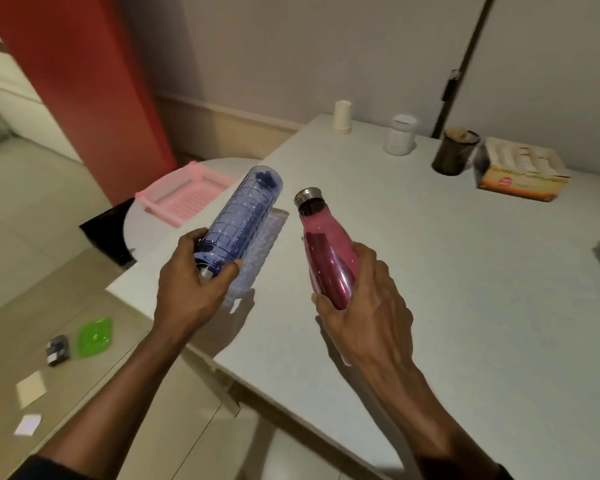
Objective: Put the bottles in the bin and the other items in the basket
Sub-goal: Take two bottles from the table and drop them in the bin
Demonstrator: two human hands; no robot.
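My left hand (191,282) grips the cap end of a clear blue plastic bottle (243,216), which is held above the table's left edge with its base tilted up and away. My right hand (361,306) is closed around the lower body of a pink metal bottle (326,247) with a silver cap, held up over the table. A pink plastic basket (184,195) rests on a round white surface to the left, beyond the blue bottle. Partly hidden under that surface sits a black bin (108,230) on the floor.
The white table (430,271) carries a stack of paper cups (342,117), a white jar (400,135), a dark cup (456,150) and a box of sachets (520,171) at the back. A green lid (96,337), a small dark item (57,349) and paper pieces lie lower left.
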